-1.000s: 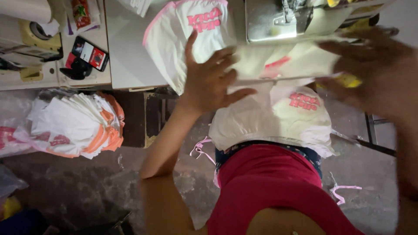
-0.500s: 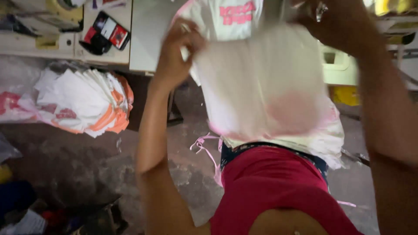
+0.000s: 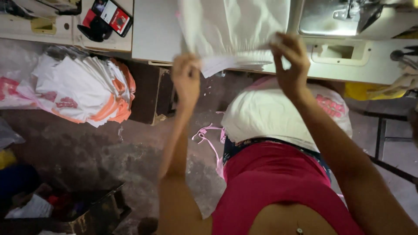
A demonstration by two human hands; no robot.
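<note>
Both arms reached forward. The left hand (image 3: 186, 78) and right hand (image 3: 291, 58) each pinched, fingers closed, the lower edge of a white fabric stack (image 3: 235, 35) over the sewing table (image 3: 152, 39). Far left of the fingers lay a red-and-black flat packet (image 3: 112, 15).

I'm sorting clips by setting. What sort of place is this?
Probably a small garment sewing workshop: a sewing machine sits on the work table, both hands lift white fabric pieces, and a stack of sewn white-and-orange pieces lies beside it.
</note>
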